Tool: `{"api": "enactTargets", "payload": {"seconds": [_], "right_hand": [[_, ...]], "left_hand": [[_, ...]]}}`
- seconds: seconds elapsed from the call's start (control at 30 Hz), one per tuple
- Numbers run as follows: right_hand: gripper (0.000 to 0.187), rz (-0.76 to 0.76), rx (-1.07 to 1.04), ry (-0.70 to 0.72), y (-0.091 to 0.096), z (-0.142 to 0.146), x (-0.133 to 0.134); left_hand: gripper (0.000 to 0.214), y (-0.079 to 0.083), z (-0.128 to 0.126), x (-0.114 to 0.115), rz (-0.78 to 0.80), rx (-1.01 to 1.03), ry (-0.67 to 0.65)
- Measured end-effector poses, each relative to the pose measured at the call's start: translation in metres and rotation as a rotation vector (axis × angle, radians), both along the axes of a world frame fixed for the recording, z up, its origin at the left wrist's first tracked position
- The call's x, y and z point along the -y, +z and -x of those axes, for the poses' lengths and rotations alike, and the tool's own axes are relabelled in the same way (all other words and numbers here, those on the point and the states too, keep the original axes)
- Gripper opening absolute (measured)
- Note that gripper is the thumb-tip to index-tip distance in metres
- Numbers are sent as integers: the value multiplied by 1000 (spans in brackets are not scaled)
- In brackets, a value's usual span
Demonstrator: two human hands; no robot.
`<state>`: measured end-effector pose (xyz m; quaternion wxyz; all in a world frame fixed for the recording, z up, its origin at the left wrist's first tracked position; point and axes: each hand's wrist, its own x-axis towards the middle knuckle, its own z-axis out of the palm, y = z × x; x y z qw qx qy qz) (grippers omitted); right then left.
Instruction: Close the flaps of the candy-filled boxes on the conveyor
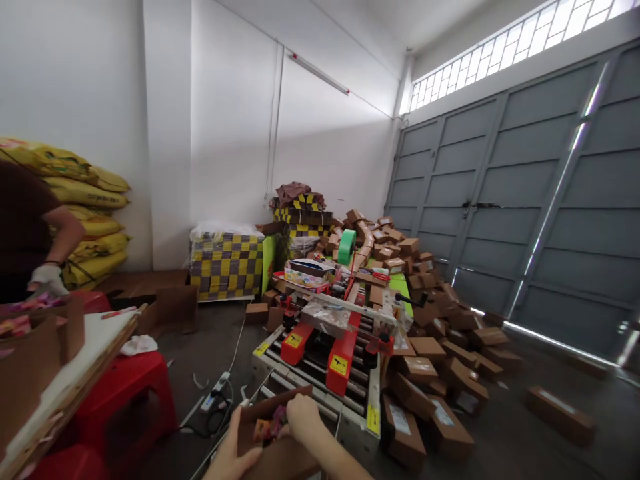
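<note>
Held the near box (pixel 287 459), seemingly light, stiff and best gripped by walls, with left fingers (pixel 241 455) clasping its left side, right fingers (pixel 301 416) curled at packets (pixel 270 428), grasp unclear.

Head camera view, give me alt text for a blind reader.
A person's left hand touches an open cardboard box, right hand at colourful packets inside, before a roller machine. Brown boxes lie heaped to its right; a gloved co-worker is far left.

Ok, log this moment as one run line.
Left hand: on left side of cardboard box | Right hand: over box opening, at colorful wrapped packets | Box: open, packets inside | Carton sealer: beyond box
</note>
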<state>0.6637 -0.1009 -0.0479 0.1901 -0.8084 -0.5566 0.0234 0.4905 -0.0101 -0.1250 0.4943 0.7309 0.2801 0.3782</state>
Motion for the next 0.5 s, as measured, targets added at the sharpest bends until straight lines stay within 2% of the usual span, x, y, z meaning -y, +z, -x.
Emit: {"api": "enactTargets", "payload": {"seconds": [0.07,0.13,0.23,0.37,0.43,0.5], "right_hand": [[26,-35,-13,-66,3,0,14],[20,-98,-50,-113,6,3,28],[16,-173,-82,-57,8,17,37],[15,-90,-36,4,5,33,32],[15,-32,-32,59,4,31,30],[14,40,-41,184,5,19,28]], "left_hand": [[87,-5,-2,0,71,8,-82],[86,-10,-2,2,65,14,-72],[83,-17,0,2,27,-18,-71],[81,-28,1,-1,-11,-60,-90],[83,-35,-1,0,-26,-48,-55],[83,-40,-3,4,-45,-33,-5]]}}
